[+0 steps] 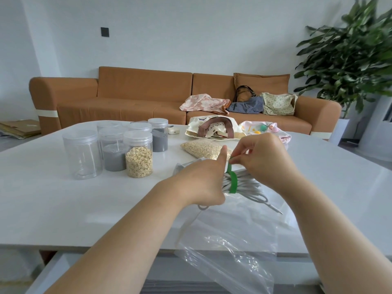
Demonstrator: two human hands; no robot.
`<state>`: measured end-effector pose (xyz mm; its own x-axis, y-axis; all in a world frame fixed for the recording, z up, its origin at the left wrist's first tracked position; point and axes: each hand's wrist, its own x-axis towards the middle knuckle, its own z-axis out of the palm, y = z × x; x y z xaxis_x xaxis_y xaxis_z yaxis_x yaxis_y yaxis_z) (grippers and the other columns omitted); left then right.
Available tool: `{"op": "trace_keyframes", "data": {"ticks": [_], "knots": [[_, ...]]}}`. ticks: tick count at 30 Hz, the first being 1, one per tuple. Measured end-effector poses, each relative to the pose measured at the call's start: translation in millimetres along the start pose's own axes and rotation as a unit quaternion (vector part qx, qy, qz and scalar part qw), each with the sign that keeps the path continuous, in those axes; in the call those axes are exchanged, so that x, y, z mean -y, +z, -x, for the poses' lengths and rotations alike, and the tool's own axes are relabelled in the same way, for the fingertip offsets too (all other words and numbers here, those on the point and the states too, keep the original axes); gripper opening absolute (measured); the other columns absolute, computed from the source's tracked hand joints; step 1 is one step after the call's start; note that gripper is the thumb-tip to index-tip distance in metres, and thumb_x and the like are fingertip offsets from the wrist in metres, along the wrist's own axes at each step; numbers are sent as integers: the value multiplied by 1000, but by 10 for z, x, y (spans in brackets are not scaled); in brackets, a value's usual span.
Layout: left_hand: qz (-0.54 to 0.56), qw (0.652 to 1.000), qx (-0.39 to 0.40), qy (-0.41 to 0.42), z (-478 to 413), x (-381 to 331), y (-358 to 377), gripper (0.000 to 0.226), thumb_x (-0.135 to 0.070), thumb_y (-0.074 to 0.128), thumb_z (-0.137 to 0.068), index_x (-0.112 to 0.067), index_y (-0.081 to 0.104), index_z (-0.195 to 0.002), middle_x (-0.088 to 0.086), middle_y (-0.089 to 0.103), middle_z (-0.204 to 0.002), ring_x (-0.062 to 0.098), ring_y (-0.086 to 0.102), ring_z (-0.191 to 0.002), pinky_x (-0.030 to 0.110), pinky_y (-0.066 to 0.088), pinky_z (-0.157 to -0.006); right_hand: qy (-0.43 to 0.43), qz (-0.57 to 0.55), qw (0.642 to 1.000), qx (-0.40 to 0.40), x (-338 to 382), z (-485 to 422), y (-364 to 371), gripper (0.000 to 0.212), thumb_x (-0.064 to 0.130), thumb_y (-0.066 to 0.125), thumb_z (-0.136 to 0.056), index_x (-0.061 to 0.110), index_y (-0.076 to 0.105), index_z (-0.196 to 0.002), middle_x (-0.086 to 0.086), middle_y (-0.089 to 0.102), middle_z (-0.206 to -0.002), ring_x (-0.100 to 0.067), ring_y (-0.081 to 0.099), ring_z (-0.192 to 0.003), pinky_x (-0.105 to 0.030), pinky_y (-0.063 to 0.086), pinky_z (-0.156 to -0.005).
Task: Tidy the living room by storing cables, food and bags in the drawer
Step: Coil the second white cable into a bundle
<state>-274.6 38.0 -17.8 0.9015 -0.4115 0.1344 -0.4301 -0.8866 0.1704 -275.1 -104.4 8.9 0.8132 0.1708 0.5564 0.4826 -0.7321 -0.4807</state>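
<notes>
Cable bundle, smooth white loops, flat green strap in right hand

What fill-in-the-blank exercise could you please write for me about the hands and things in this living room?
The right hand pinches a ____ strap wrapped round the coiled white cable.
The left hand holds that cable over a clear ____ bag.
The clear lidded jar nearest the hands holds ____.
Fabric bags lie on the orange-brown ____.
Missing words: green; plastic; oats; sofa.

A brown sofa stands beyond the white table, leafy plant beside it.
</notes>
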Motion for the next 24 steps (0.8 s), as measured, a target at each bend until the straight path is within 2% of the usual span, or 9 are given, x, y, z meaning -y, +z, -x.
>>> {"op": "trace_keyframes", "data": {"ticks": [4,6,9,12,15,20,24], "knots": [[10,1000,-5,-9,2,43,-43,103,-13,57,-79,-19,-18,-150,0,52,-76,13,51,-67,32,46,-56,-23,4,1000,9,51,4,-3,34,-2,75,-70,25,62,-54,14,57,-52,6,50,-55,-8,38,-54],[5,1000,-15,-12,8,52,-65,102,-14,57,-79,-20,-15,-151,-1,52,-75,11,49,-65,30,44,-54,-34,4,999,13,70,5,-1,35,-4,73,-70,26,61,-55,17,57,-54,9,51,-58,-6,38,-56],[-5,1000,-24,-20,27,49,-99,96,-11,55,-79,-20,-7,-152,-5,47,-69,7,44,-60,24,40,-50,-45,12,999,23,103,11,4,29,-6,71,-72,20,65,-60,17,56,-57,12,51,-60,-5,38,-59],[-12,999,-25,-24,40,43,-124,86,-11,54,-79,-22,9,-151,-7,40,-65,13,43,-61,25,36,-51,-59,35,997,39,141,19,11,18,-6,69,-75,10,71,-68,11,56,-59,4,49,-57,-4,37,-60],[-14,999,-30,-35,28,49,-127,82,-12,55,-78,-24,14,-149,-8,39,-67,18,45,-71,27,37,-58,-69,47,995,47,153,21,7,16,-6,68,-75,9,72,-70,4,59,-64,3,46,-60,-2,35,-60],[23,998,-36,-55,6,68,-126,82,-13,56,-78,-25,17,-149,-8,42,-73,20,49,-78,27,39,-59,-68,45,995,49,133,6,45,19,-5,68,-75,13,69,-69,2,60,-71,1,47,-65,-5,36,-62],[92,993,-8,-72,19,90,-146,82,-9,57,-74,-25,24,-147,-6,50,-75,13,54,-62,26,44,-51,-69,30,996,49,113,11,77,31,-5,68,-75,23,61,-64,2,61,-72,0,49,-66,-6,36,-62]]}}
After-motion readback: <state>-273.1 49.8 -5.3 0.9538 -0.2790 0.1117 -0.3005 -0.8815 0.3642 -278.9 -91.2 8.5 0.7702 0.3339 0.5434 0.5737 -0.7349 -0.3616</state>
